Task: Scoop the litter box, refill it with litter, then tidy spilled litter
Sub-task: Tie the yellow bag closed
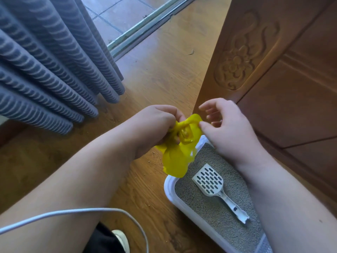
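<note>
The white scoop [209, 181] lies flat on the grey litter [204, 207] in the litter box [168, 187]. Above the box's far corner, the left hand [156, 125] grips a bunched yellow bag [175, 159] and the right hand [228, 128] pinches its upper edge. Beyond, curtain [51, 66] folds reach the floor.

Single head view, wide-angle, facing steeply down; litter box [168, 187] close below.

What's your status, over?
Left hand grips yellow bag, right hand pinches its edge. Scoop lying on litter in litter box. Loose grains on floor.
</note>
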A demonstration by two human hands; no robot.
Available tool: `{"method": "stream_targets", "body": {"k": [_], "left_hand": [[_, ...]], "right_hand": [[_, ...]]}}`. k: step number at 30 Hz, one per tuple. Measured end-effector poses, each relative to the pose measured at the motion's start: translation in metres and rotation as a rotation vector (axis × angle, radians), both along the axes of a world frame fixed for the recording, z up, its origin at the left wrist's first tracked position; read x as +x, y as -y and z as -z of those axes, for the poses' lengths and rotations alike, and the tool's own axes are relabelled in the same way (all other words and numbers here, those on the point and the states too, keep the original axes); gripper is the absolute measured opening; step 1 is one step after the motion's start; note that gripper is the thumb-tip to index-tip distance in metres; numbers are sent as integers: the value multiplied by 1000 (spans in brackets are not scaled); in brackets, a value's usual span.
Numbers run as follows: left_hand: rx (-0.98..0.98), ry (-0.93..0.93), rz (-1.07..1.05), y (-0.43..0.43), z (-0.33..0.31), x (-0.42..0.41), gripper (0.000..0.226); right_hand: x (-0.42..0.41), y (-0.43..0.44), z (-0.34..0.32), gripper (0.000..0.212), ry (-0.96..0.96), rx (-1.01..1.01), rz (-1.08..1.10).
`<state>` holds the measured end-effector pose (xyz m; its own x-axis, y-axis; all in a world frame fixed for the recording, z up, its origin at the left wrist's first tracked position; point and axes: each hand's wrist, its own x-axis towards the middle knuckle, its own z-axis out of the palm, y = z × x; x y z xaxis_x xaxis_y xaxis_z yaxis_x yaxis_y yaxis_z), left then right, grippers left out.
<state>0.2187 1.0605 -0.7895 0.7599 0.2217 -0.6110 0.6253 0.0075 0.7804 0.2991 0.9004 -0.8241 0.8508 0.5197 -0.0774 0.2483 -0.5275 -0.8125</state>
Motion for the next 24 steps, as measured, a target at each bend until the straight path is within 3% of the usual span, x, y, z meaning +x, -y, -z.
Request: {"method": "stream_targets", "body": {"k": [2, 4, 6, 8, 11, 13, 15, 18, 21, 22, 24], "left_hand": [[-46, 17, -106, -3, 1, 1, 38], [-53, 35, -173, -4, 2, 2, 38], [-61, 61, -175, -3, 4, 2, 36], [-39, 95, -107, 2, 5, 0, 30], [169, 124, 23, 7, 5, -2, 28], [387, 148, 80, 10, 4, -2, 30], [635, 192, 122, 9, 3, -3, 25], [824, 358, 42, 5, -4, -5, 19], [777, 550, -112, -3, -17, -10, 12], [776, 529, -180, -8, -19, -12, 8], [879, 286, -248, -26, -13, -15, 1]], "right_hand": [[3, 1, 2, 15, 26, 32, 159], [5, 1, 2, 7, -142, 93, 221], [0, -2, 0, 26, -453, 109, 110], [-9, -3, -4, 39, -606, 64, -44], [-15, -4, -6, 31, -345, -86, -176], [-17, -5, -5, 30, -139, -189, -140], [-15, -4, -6, 31, -53, -220, -99], [-7, 3, -19, 29, -41, -195, -256], [6, 16, -52, 26, -289, 118, -380], [13, 25, -58, 25, -358, 145, -402], [28, 46, -51, 25, -294, -92, -382]]}}
